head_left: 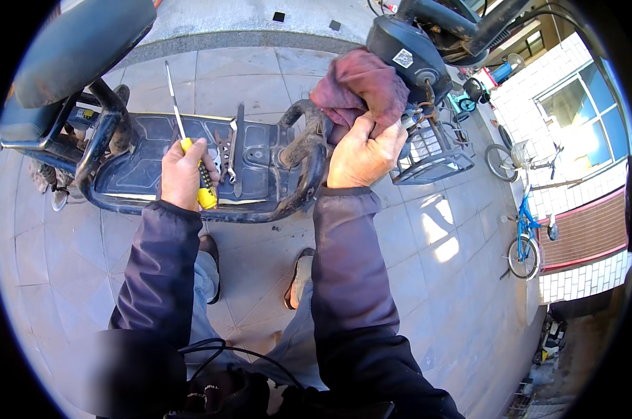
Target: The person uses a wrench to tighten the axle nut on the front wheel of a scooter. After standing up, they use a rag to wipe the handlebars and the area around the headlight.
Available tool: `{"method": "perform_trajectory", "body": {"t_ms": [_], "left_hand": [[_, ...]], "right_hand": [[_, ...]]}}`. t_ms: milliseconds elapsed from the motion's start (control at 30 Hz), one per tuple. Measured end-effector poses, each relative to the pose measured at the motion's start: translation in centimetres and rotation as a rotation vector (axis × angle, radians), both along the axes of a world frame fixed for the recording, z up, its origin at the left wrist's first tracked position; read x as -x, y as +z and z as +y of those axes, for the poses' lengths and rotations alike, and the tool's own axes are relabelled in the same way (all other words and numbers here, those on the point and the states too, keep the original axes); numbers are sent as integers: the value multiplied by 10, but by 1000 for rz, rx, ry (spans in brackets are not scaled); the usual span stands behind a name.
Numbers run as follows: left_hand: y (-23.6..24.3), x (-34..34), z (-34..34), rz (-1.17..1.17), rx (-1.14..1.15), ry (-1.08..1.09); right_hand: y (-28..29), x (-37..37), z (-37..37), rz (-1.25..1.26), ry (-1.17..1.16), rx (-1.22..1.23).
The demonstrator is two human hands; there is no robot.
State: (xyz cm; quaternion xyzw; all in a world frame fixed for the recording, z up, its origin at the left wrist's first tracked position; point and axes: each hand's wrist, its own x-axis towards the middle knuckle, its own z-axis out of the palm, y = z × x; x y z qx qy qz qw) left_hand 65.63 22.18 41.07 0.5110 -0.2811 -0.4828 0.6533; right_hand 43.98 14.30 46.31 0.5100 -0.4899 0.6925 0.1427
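Note:
My left hand (183, 172) is closed round the yellow and black handle of a screwdriver (174, 105), whose long metal shaft points up and away. Below it lies the dark footboard (260, 164) of an electric scooter. On that board rest a wrench (231, 150), worn pliers (223, 148) and a long flat metal bar (239, 150). At the right, my right hand (365, 153) pinches a dull red cloth (361, 87) that drapes against the scooter's dark front column (407, 52). The cloth hides part of the frame behind it.
The scooter's padded seat (85, 49) is at upper left, its wire basket (435, 157) beyond my right hand. My feet stand on grey paving (260, 279) beside the scooter. A blue bicycle (525, 223) stands by a white brick wall (581, 286) at far right.

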Motion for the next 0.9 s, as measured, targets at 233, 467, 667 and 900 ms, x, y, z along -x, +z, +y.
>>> {"method": "perform_trajectory", "body": {"t_ms": [233,467,667,900], "left_hand": [[-1,21,-2,-50,-48,-50],[3,38,-3,37,2,-127],[9,71,-6,148,142,-313],[0,97,-13,189,233,-233]], "right_hand": [[-23,21,-36,75,-130,-164],[-29,21,-43,-463,231,-206],[-33,1,-19,-560,479,-456],[-13,-12,37,135,398,-695]]}}
